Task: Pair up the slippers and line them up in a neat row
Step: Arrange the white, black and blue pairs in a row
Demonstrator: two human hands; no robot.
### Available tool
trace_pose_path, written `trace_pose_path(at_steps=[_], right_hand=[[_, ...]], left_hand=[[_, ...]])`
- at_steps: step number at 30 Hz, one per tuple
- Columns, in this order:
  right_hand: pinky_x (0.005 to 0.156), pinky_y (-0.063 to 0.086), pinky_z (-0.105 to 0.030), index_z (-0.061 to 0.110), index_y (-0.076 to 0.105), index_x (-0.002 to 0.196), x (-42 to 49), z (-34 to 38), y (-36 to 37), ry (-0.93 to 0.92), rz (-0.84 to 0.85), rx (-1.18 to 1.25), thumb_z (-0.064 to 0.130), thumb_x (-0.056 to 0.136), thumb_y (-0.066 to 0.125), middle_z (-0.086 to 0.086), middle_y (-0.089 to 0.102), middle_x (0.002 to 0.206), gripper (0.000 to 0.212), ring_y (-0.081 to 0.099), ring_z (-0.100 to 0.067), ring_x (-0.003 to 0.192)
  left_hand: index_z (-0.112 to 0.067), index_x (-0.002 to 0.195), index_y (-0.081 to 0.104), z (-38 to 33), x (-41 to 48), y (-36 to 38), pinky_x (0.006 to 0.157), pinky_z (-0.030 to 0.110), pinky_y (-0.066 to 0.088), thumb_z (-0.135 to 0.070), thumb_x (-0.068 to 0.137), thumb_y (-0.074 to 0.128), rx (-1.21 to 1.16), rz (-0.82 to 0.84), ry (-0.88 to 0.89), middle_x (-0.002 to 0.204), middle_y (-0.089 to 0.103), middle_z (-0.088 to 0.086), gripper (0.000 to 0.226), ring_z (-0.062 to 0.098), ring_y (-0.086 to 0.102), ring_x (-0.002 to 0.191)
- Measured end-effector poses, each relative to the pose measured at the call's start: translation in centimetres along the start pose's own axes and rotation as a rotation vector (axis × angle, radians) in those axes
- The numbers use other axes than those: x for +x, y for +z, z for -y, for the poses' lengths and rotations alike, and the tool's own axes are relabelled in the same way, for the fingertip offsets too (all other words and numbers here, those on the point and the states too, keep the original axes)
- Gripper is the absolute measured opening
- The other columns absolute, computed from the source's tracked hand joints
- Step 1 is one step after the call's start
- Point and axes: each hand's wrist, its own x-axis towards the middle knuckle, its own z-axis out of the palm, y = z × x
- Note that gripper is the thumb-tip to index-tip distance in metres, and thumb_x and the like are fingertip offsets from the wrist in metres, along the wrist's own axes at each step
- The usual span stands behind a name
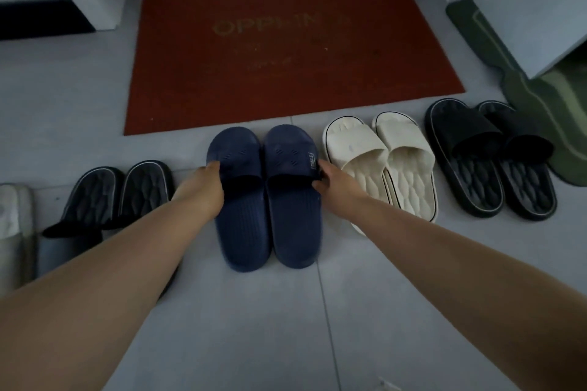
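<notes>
We see two blue slippers (266, 197) side by side on the gray floor (254, 327), toes pointing at the red mat (286, 51). Our left hand (203, 187) holds the outer edge of the left slipper's strap; the thumb lies on top and the other fingers are hidden. Our right hand (330, 181) grips the outer edge of the right slipper's strap, fingers curled around it.

Just right of the blue pair sits a cream pair (381, 165), so close that our right hand squeezes in between. Farther right is a black pair (489, 159), touching a green mat (546, 98). On the left, a dark pair (117, 197) points the other way, and our left arm covers part of it. A pale slipper (14, 232) peeks in at the far left edge.
</notes>
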Motion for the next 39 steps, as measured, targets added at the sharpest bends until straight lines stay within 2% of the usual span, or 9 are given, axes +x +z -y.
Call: trace_pose_path(at_steps=[10,14,16,19,23,29,32,36,39], right_hand=[[0.099,0.043,-0.035,0.022,0.029,0.144,0.1,-1.0,-0.5,-0.116,0.045,0.117,0.012,0.093,0.046,-0.006,0.057,0.13,0.055,0.055,-0.026,0.117],[0.082,0.048,-0.033,0.019,0.056,0.107,-2.1,-3.6,-2.3,-0.032,-0.404,0.29,0.004,0.083,0.049,0.0,0.052,0.114,0.029,0.056,-0.018,0.09],[0.085,0.047,-0.033,0.021,0.06,0.1,-2.8,-5.6,-3.9,0.058,-0.56,0.282,0.003,0.083,0.049,-0.003,0.044,0.123,0.027,0.052,-0.02,0.094],[0.104,0.038,-0.033,0.03,0.06,0.118,-1.9,-7.6,-5.9,0.122,-0.4,0.074,0.008,0.085,0.048,-0.005,0.028,0.148,0.042,0.043,-0.023,0.124],[0.094,0.045,-0.039,0.018,0.04,0.137,-0.1,-7.7,-6.0,-0.03,-0.216,-0.021,0.006,0.084,0.047,-0.001,0.024,0.152,0.055,0.048,-0.032,0.121],[0.075,0.039,-0.031,0.014,0.037,0.136,0.9,-8.1,-6.0,-0.051,-0.162,0.005,0.006,0.082,0.046,-0.003,0.024,0.151,0.055,0.055,-0.031,0.102],[0.079,0.033,-0.026,0.012,0.035,0.139,1.2,-8.5,-5.7,-0.06,-0.146,0.036,0.007,0.082,0.047,-0.008,0.025,0.15,0.058,0.041,-0.017,0.091],[0.083,0.037,-0.028,0.016,0.03,0.143,0.9,-8.5,-5.7,-0.048,-0.143,0.03,0.008,0.084,0.048,-0.004,0.019,0.154,0.062,0.051,-0.029,0.114],[0.096,0.045,-0.036,0.022,0.047,0.131,-0.1,-7.4,-5.5,0.05,-0.278,0.08,0.011,0.085,0.049,-0.002,0.019,0.154,0.048,0.047,-0.029,0.124]], left_hand=[[-0.008,0.145,0.024,0.1,-0.4,0.8,0.101,0.045,0.04,-0.008,0.09,0.048,-0.121,-0.048,-0.079,0.144,0.038,0.024,0.06,0.041,0.045,0.125],[-0.016,0.148,0.014,-1.0,-0.7,1.1,0.11,0.051,0.031,-0.02,0.083,0.06,-0.099,-0.059,-0.104,0.15,0.027,0.02,0.08,0.044,0.029,0.134],[-0.023,0.149,0.007,-2.6,-1.1,1.4,0.115,0.051,0.02,-0.026,0.081,0.062,-0.068,-0.118,-0.082,0.155,0.016,0.015,0.088,0.04,0.016,0.141],[-0.032,0.148,0.01,-5.1,-1.5,2.1,0.118,0.05,0.011,-0.026,0.081,0.062,-0.067,-0.219,0.121,0.157,0.01,0.008,0.084,0.033,0.004,0.145],[-0.039,0.146,0.009,-7.5,-1.8,3.0,0.119,0.047,-0.003,-0.026,0.085,0.057,-0.013,-0.174,0.266,0.158,0.004,0.004,0.078,0.028,-0.005,0.146],[-0.038,0.147,0.006,-8.4,-1.8,3.6,0.119,0.047,-0.007,-0.029,0.088,0.054,-0.004,-0.105,0.23,0.159,-0.003,0.003,0.077,0.029,-0.007,0.146],[-0.038,0.147,0.005,-8.1,-1.7,3.9,0.119,0.046,-0.007,-0.03,0.088,0.053,0.024,-0.082,0.223,0.158,-0.003,0.004,0.076,0.029,-0.006,0.146],[-0.037,0.148,0.004,-8.0,-1.6,3.8,0.119,0.046,-0.007,-0.029,0.088,0.052,0.037,-0.065,0.234,0.159,-0.003,0.003,0.076,0.029,-0.004,0.146],[-0.037,0.148,0.003,-7.8,-2.5,3.1,0.12,0.046,-0.005,-0.027,0.088,0.052,0.006,-0.062,0.215,0.159,-0.001,0.001,0.077,0.028,-0.004,0.147]])
